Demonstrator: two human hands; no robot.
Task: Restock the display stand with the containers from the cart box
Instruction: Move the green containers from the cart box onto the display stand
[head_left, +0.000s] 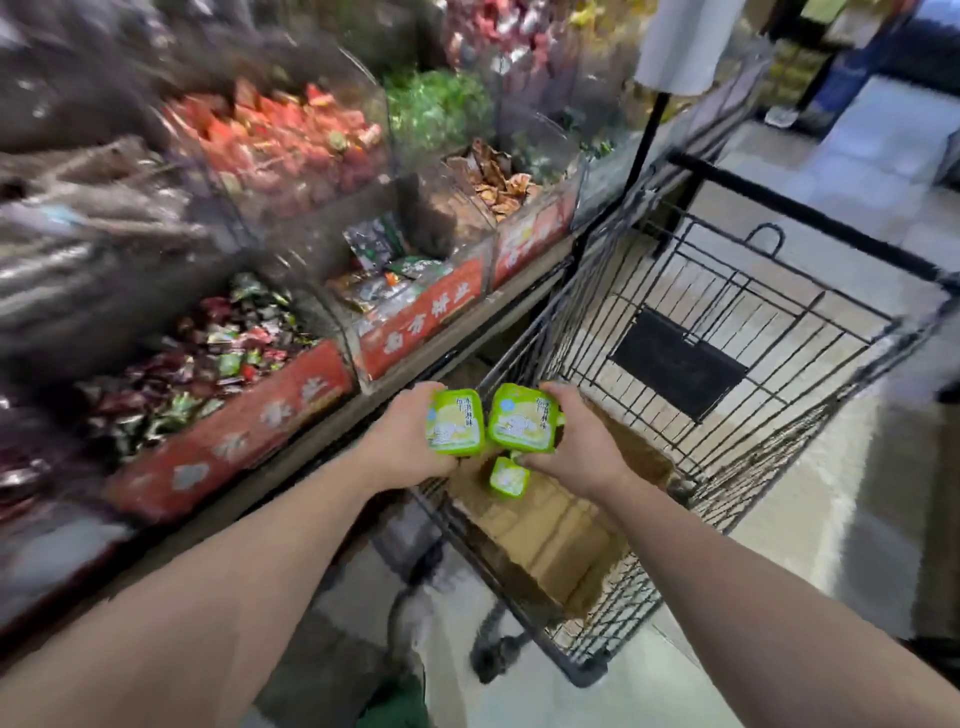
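Surroundings: display stand (291, 452), tiered, blurred, to the left of both hands; clear-fronted bins with red label strips (421, 317). Wire shopping cart (727, 332) beyond and to the right of the fingers, its left rim running just under the knuckles. A white paper roll (680, 41) on a black pole stands beyond the cart. Nothing lies between the hands and the bins.

Count: green containers, three visible. Hands, two. Cart, one. Cardboard box (550, 525), one.

Held items: left hand (410, 436) grips the left green container (454, 423), fingers curled round its far edge, lid facing the camera. Right hand (576, 441) grips the right green container (524, 418), fingers wrapped over its top and right side. The two containers sit side by side, nearly touching, above the cart's near left corner.

Containers and contents: box lies in the cart basket, below the fingers; third green container (509, 475) shows just beneath the right hand's thumb, over the box. Whether it rests in the box or hangs from the hand cannot be told. Nearest bin holds mixed dark, red and green wrapped sweets (208, 358); the next bin holds dark and green packets (384, 260); upper bin holds red-orange wrapped pieces (291, 135).
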